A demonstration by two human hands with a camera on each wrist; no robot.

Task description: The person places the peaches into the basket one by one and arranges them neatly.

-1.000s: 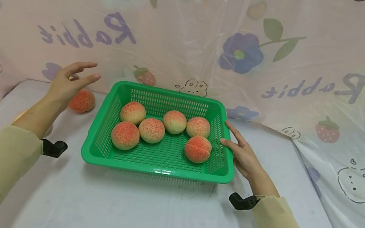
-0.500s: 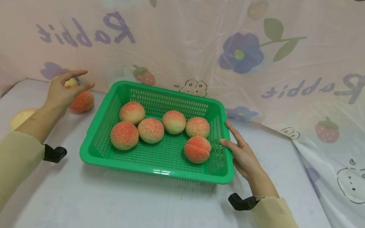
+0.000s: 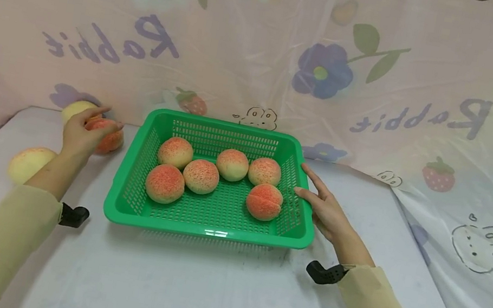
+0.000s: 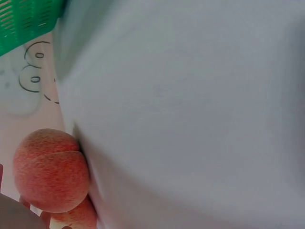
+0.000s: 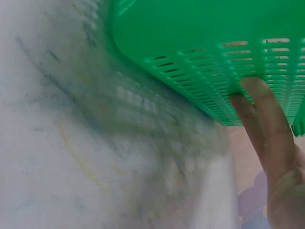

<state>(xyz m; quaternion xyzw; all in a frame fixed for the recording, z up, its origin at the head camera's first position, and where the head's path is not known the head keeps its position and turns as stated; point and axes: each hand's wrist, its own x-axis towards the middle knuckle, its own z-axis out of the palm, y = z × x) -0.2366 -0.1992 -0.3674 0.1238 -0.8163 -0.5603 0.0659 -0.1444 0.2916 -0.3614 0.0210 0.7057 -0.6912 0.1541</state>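
My left hand (image 3: 78, 137) reaches over the back left of the table. Its thumb and forefinger are spread beside a red peach (image 3: 111, 143), and the hand hides part of it. In the left wrist view that peach (image 4: 51, 171) shows large, with fingertips at its lower edge. A yellow peach (image 3: 77, 110) sits just behind the hand, and another pale yellow peach (image 3: 29, 165) lies left of the wrist. My right hand (image 3: 329, 212) holds the right side of the green basket (image 3: 213, 233), thumb over the rim. Two fingers (image 5: 269, 119) press the slotted outer wall in the right wrist view.
Several peaches stand inside the basket, among them a speckled peach (image 3: 200, 176) and a red creased peach (image 3: 264, 202). A white table (image 3: 212, 291) carries everything. Behind it hangs a printed cloth (image 3: 244, 54) with flowers and rabbits.
My left hand has come down towards the red peach, and the yellow peaches beside it show more. The right hand stays at the basket's rim.
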